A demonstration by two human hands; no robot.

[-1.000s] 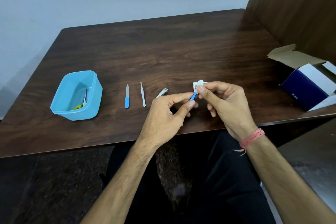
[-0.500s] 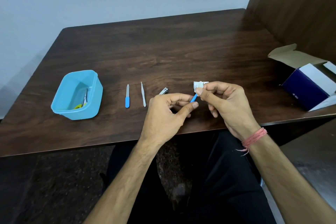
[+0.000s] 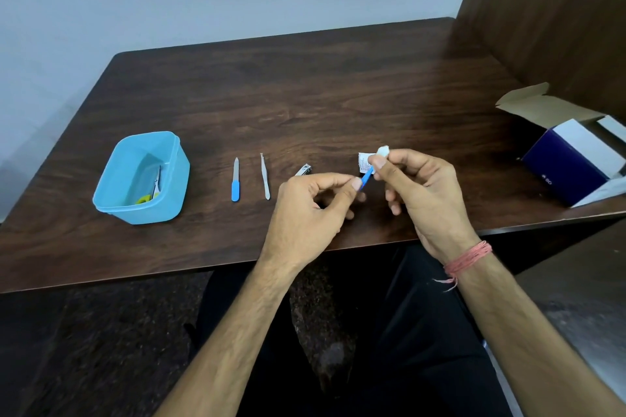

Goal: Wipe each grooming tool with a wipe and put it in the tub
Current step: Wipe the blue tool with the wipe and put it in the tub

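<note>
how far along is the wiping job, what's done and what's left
Done: small scissors already lie in the blue tub. In hand: the left hand pinches a blue-handled tool while the right hand holds a white wipe at its upper end. Left: the blue-handled file, the tweezers and the nail clipper still lie on the table.

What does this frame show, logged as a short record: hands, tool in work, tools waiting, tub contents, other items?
left hand: pinches the blue-handled tool at its lower end
right hand: holds the white wipe on the tool's upper end
tools waiting: blue-handled nail file, tweezers, nail clipper, in a row on the table
tub: light blue, holds small scissors with yellow-green handles
wipe packet: on the table behind the hands
box: open, at table's right edge
</note>
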